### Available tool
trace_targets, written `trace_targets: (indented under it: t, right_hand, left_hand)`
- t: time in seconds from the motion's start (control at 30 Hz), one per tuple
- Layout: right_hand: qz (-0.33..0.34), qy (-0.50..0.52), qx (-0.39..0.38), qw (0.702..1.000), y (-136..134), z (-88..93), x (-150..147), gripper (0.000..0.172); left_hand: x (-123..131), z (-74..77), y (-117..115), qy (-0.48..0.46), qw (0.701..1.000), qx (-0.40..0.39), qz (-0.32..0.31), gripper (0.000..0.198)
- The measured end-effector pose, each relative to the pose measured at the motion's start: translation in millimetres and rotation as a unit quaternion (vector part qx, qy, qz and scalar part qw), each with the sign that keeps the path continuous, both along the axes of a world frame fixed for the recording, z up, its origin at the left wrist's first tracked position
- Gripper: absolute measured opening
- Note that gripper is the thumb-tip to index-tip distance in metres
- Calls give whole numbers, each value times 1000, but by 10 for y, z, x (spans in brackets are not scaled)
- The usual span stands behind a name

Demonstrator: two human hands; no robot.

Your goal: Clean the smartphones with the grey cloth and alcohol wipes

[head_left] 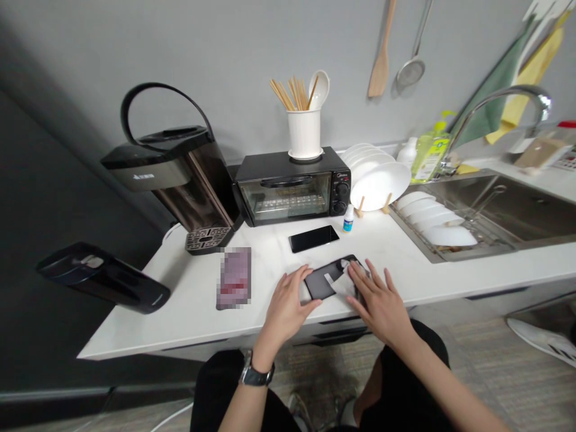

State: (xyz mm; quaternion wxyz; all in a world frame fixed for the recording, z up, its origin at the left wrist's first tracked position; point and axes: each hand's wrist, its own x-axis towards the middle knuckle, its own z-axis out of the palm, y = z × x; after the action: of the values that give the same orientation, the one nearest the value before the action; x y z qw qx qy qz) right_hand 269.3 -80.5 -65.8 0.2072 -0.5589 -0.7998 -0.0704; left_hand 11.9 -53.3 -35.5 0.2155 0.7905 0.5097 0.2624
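A dark grey phone (320, 284) with a small white label lies on the counter near its front edge. My left hand (288, 305) grips the phone's left end, thumb on the near edge and fingers on the far edge. Under the fingers of my right hand (378, 300), a crumpled white tissue (344, 285) is pressed onto the phone's right end, partly hidden. Just behind lies a black phone (314, 239), screen up. A small white bottle (348, 219) with a blue label stands upright to its right.
At the left stand a dark thermos (105, 279) and a drinks dispenser (180, 180), with a blurred-out purple item (234, 279) nearby. Behind is a toaster oven (290, 189) carrying a chopstick holder (305, 132). White plates (380, 180) and a sink (522, 210) are on the right.
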Motion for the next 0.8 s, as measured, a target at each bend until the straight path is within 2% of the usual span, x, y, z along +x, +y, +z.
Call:
trace_targets:
  t: [0.07, 0.13, 0.27, 0.33, 0.4, 0.47, 0.57, 0.63, 0.7, 0.8]
  right_hand:
    - [-42, 15, 7, 999, 126, 10, 12, 66]
    - [-45, 37, 2, 998, 228, 42, -191, 68]
    - [46, 84, -25, 995, 194, 110, -847, 73]
    - [83, 97, -30, 991, 85, 118, -1018, 77]
    - [98, 88, -28, 991, -7, 100, -974, 75]
    - [89, 57, -19, 994, -33, 67, -745, 67]
    - [19, 12, -1, 1000, 59, 19, -285, 57]
    - [-31, -3, 0, 1000, 173, 8, -89, 55]
    - [-78, -3, -8, 997, 278, 18, -95, 54]
    - [-125, 16, -20, 992, 316, 53, -477, 55]
  left_hand:
    - [16, 2, 9, 4, 1000, -2, 1, 72]
    - [23, -5, 13, 7, 1000, -3, 3, 69]
    - [-5, -42, 2, 10, 1000, 5, -11, 69]
    - [-25, -59, -8, 14, 1000, 10, -18, 71]
    - [-34, -65, -17, 18, 1000, 15, -15, 71]
    - [-27, -58, -21, 19, 1000, 21, -7, 69]
    - [-1, -32, -14, 19, 1000, 23, 1, 68]
    - [15, -17, -8, 19, 1000, 18, 5, 68]
    - [26, -9, -5, 21, 1000, 15, 6, 67]
    - [26, -25, -10, 20, 1000, 18, 6, 67]
